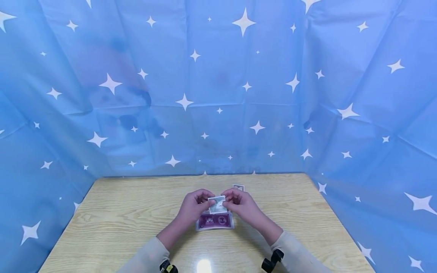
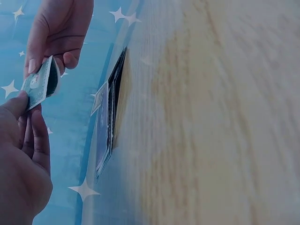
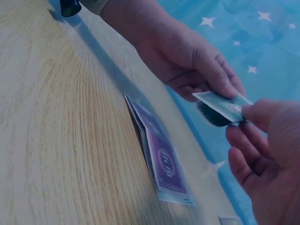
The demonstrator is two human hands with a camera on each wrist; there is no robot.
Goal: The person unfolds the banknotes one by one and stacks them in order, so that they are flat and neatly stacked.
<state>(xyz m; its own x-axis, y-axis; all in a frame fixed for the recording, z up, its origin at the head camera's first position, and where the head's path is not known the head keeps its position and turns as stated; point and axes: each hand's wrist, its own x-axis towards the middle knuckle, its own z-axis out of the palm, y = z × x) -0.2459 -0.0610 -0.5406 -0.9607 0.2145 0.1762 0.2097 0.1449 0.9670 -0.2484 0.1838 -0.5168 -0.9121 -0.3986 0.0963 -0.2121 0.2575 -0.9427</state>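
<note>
A small greenish banknote, folded over, is held above the table between both hands. My left hand pinches its left edge between thumb and fingers. At the opposite edge my right hand pinches it the same way. The right wrist view shows the folded note with its lower layer bowed away from the upper one. Just below the hands, a stack of purple banknotes lies flat on the table, its layers visible from the side in the left wrist view.
Behind the right hand a small piece of printed paper lies on the wooden table, partly hidden. A blue curtain with white stars hangs beyond the table's back edge and along both sides.
</note>
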